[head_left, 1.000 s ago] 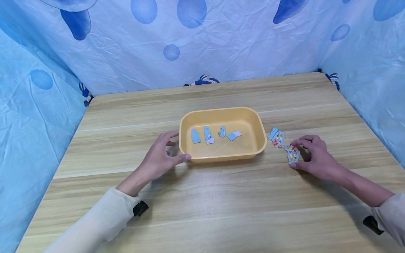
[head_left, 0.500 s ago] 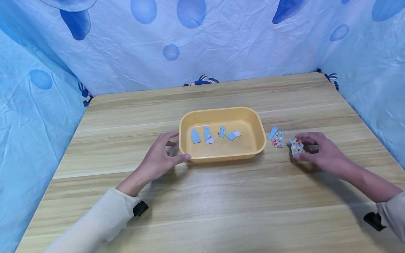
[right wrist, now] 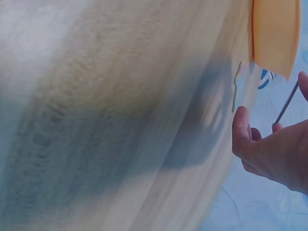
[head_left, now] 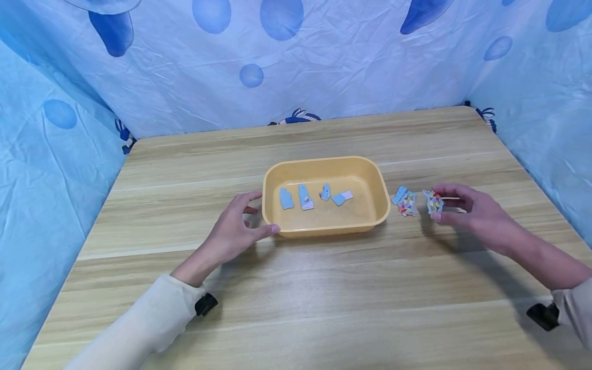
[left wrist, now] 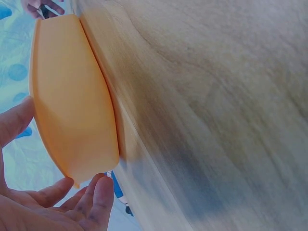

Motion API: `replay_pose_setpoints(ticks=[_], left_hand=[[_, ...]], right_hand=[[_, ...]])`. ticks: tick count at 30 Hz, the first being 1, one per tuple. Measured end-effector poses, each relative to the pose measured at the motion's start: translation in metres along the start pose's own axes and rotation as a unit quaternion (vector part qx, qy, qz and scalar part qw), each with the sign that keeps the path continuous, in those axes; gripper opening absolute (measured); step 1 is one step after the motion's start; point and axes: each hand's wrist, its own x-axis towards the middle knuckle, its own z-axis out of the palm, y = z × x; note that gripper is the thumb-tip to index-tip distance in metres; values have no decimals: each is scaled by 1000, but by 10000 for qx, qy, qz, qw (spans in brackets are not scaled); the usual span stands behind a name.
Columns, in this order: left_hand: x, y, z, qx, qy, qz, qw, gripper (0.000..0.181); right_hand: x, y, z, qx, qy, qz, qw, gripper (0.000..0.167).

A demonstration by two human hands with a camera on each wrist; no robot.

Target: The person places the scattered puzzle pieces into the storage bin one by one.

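My left hand (head_left: 233, 234) rests at the near left corner of a yellow plastic tray (head_left: 324, 233), its thumb on the rim and its fingers spread along the left wall. In the left wrist view, the tray's outer wall (left wrist: 72, 96) stands between the thumb and fingers. Held by its edges between the right thumb and fingers is a multicoloured, blue-edged jigsaw puzzle piece (head_left: 434, 202). This right hand (head_left: 476, 213) is above the table, and in the right wrist view the piece (right wrist: 287, 103) shows edge-on. Just left of it, a blue-and-multicoloured puzzle cluster (head_left: 405, 201) lies on the table.
Several blue puzzle pieces lie apart inside the tray, among them a plain blue piece (head_left: 285, 199) and a blue-and-pink piece (head_left: 341, 198). The wooden table (head_left: 324, 298) reaches back to a blue patterned curtain (head_left: 351, 67), which also hangs at both sides.
My right hand has lifted its puzzle piece off the table, away from the cluster, and moved it slightly up and right. The left hand and tray have stayed in place.
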Motion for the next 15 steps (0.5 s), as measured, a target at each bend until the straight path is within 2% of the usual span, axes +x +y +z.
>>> replay_pose_setpoints(ticks=[15], left_hand=[[-1, 1, 0, -1, -13, -63, 10000, 84]], right_hand=[[7, -26, -8, 65, 0, -140, 9999, 60]])
